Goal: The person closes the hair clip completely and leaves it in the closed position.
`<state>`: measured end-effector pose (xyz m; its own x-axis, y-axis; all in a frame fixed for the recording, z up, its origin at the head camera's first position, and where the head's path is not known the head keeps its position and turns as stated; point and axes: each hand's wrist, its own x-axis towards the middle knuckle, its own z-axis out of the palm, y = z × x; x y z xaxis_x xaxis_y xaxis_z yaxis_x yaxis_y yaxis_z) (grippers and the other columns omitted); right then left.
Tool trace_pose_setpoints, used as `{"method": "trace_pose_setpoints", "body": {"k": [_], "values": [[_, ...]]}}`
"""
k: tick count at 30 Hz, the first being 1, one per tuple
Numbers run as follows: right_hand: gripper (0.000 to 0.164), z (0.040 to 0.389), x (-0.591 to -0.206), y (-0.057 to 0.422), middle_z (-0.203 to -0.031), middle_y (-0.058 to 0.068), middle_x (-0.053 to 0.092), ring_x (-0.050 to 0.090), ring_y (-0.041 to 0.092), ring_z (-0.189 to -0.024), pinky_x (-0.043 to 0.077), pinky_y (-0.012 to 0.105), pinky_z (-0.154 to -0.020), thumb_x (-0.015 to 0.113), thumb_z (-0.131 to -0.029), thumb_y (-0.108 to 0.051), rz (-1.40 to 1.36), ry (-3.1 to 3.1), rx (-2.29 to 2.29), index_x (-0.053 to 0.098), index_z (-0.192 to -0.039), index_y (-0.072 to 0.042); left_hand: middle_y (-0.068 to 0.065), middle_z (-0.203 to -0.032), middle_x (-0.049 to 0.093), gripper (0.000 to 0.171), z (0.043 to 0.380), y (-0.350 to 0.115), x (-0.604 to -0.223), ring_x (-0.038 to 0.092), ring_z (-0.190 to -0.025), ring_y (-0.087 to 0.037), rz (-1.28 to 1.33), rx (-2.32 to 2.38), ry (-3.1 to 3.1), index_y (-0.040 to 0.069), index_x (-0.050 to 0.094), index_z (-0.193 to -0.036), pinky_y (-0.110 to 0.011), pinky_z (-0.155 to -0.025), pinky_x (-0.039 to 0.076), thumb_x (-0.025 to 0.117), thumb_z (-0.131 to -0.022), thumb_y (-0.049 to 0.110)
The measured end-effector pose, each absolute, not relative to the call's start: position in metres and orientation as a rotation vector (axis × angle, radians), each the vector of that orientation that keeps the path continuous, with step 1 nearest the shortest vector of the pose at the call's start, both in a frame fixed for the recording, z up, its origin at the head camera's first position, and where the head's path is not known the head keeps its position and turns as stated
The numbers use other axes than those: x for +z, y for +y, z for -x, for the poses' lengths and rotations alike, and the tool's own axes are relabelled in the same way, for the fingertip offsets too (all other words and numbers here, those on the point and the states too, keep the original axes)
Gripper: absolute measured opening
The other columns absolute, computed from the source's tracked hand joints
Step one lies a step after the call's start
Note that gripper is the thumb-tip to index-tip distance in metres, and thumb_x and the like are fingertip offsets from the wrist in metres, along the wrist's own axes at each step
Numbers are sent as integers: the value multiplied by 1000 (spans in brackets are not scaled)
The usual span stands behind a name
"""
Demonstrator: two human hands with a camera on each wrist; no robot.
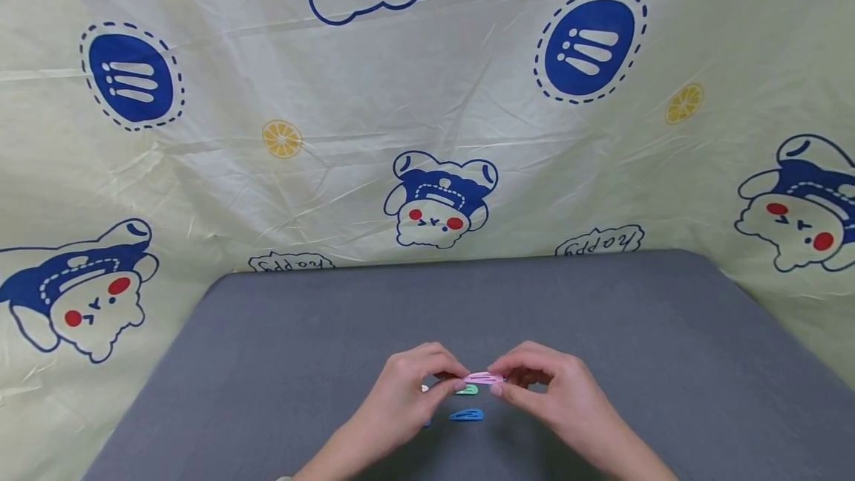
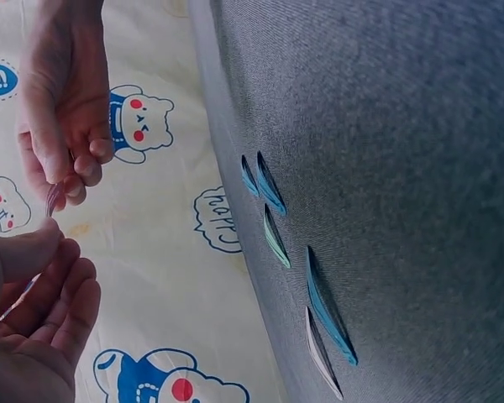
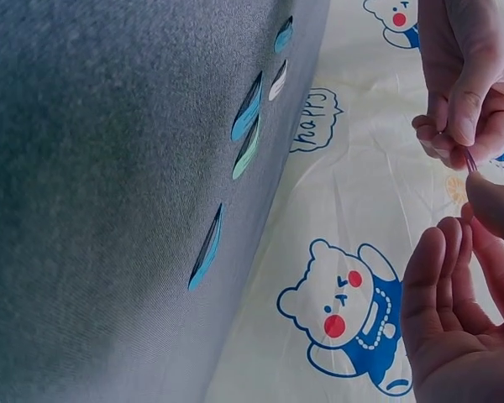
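A pink snap hair clip (image 1: 482, 378) is held above the table between both hands. My left hand (image 1: 415, 383) pinches its left end between thumb and fingertips. At the other end, the thumb and index finger of my right hand (image 1: 549, 383) pinch it too. Both wrist views show the clip edge-on, largely covered by the fingertips. Beneath the hands lie a green hair clip (image 1: 469, 390) and a blue hair clip (image 1: 466, 415). A white hair clip (image 2: 321, 357) and two more blue ones lie on the cloth, mostly hidden behind the hands in the head view.
The grey cloth-covered table (image 1: 347, 332) has rounded far corners. Behind it hangs a pale curtain (image 1: 347, 87) printed with cartoon bears, blue badges and orange slices, reaching down to the table's back edge.
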<state>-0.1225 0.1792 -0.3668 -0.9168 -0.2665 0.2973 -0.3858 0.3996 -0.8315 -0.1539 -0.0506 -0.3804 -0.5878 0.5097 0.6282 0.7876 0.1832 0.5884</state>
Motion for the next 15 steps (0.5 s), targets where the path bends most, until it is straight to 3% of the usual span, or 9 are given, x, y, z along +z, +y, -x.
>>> {"method": "trace_pose_setpoints", "body": {"k": [7, 15], "values": [[12, 125, -366, 187, -91, -10, 67, 62, 12, -76, 53, 29, -71, 78, -85, -25, -596, -2601, 1490, 74, -96, -28, 10, -83, 63, 10, 158, -47, -376, 59, -81, -1, 1223, -1406, -2349, 11, 73, -86, -24, -75, 53, 77, -84, 2], [9, 125, -370, 199, -85, -13, 65, 61, 8, -74, 53, 27, -69, 78, -85, -27, -616, -2685, 1367, 73, -93, -27, 13, -83, 60, 4, 170, -37, -377, 57, -80, 3, 1354, -1322, -2524, 10, 73, -88, -19, -74, 51, 75, -87, 6]]}}
